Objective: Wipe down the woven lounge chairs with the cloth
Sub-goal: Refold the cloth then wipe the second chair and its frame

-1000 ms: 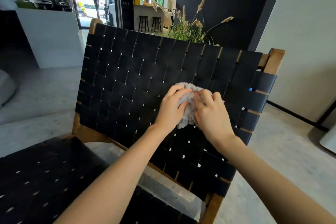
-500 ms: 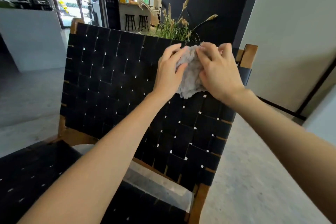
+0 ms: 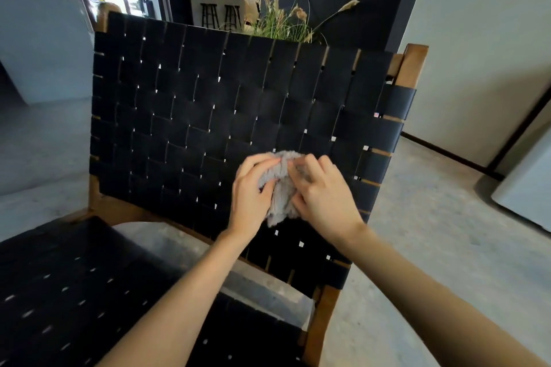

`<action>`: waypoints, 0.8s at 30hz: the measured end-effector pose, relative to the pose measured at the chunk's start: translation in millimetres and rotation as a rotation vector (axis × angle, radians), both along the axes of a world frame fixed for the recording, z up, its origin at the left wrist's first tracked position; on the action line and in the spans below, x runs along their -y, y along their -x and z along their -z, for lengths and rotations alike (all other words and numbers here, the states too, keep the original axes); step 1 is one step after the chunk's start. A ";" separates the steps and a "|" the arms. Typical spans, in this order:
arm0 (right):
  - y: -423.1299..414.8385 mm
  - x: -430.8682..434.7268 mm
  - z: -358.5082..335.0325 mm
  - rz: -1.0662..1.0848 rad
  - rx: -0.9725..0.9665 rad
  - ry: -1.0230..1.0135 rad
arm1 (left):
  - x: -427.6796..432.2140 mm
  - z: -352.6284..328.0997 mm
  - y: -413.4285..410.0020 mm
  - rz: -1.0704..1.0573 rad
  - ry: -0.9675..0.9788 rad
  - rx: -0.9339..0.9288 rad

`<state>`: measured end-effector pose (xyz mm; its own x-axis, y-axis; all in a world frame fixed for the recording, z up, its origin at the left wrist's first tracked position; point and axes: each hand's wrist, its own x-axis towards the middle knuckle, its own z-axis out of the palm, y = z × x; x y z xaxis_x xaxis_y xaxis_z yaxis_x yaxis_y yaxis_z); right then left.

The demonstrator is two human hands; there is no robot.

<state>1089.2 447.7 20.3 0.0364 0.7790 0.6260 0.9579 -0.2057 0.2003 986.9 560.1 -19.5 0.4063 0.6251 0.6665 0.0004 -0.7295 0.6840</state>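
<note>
Woven black strap backrest (image 3: 208,116) in its brown wooden frame (image 3: 413,64) stands bare above and to the left of the hands. Crumpled grey fluffy cloth (image 3: 281,192) sits pressed low on the right part of the weave (near the frame's edge). Left hand (image 3: 252,192) and right hand (image 3: 323,195) pinch it from either side, forearms reaching forward.

Single head-worn view, wide-angle, looking forward and down from close above both forearms, left hand (image 3: 251,191) and right hand (image 3: 325,198) just below frame centre, woven chair back (image 3: 208,116) facing the camera beyond them, seat (image 3: 74,292) below left
</note>
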 end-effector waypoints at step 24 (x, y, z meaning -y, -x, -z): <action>-60.2 33.5 -98.6 0.201 0.055 -0.266 | 20.9 -118.3 -84.9 0.069 -0.262 0.053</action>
